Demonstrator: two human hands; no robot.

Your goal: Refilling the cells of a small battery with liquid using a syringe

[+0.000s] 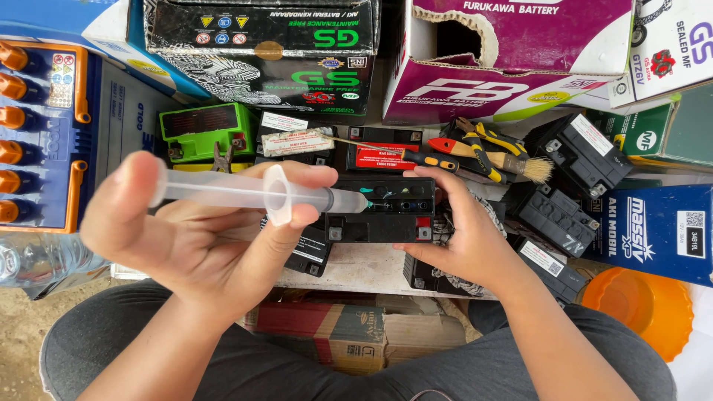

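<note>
While seen from the head camera, left hand [194,236] closed around a clear plastic syringe [252,193], thumb on the plunger end, fingers wrapped about the barrel behind its flange. Syringe lying nearly level, tip touching the top of a small black battery [382,212]. Right hand [464,236] half curled, fingertips resting on the right edge of that battery, nothing gripped within it. Battery standing on a pale surface [364,269], between both hands. Just behind the battery, a red-labelled battery [382,157] and a screwdriver with red and black handle [438,152]. Behind and right of the battery, yellow-handled pliers [486,141] and a brush with pale bristles [520,165]. Left and behind, a green battery [204,130]. Right of the battery, more black batteries [553,217]. Far right and nearer, an orange bowl [642,308]. Far left, a blue battery with orange caps [44,137].
</note>
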